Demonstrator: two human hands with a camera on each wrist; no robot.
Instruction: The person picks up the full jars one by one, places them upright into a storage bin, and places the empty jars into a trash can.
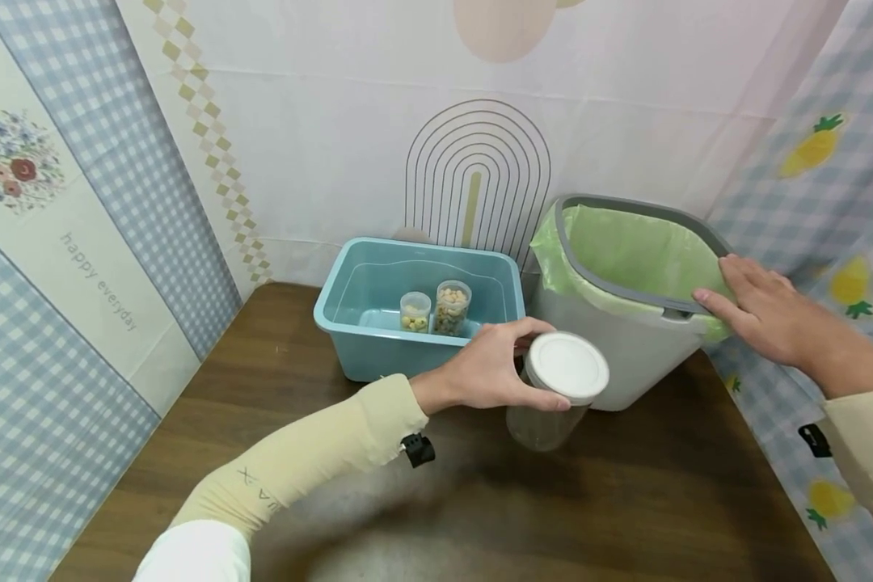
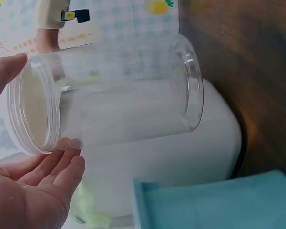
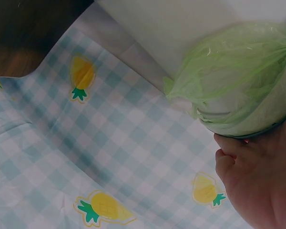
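My left hand grips a clear jar near its top, thumb and fingers around the white lid and neck. The jar is tilted above the tabletop, in front of a bin. In the left wrist view the see-through jar shows no contents. My right hand rests on the grey rim of the white bin at its right corner, fingers mostly straight. A green bag lines this bin and folds over its rim; the right wrist view shows the overhanging bag.
A blue tub stands left of the bin, holding two small clear containers: a shorter one and a taller one with pale pieces. Both stand on a brown wooden table. Patterned cloth hangs behind and at the sides.
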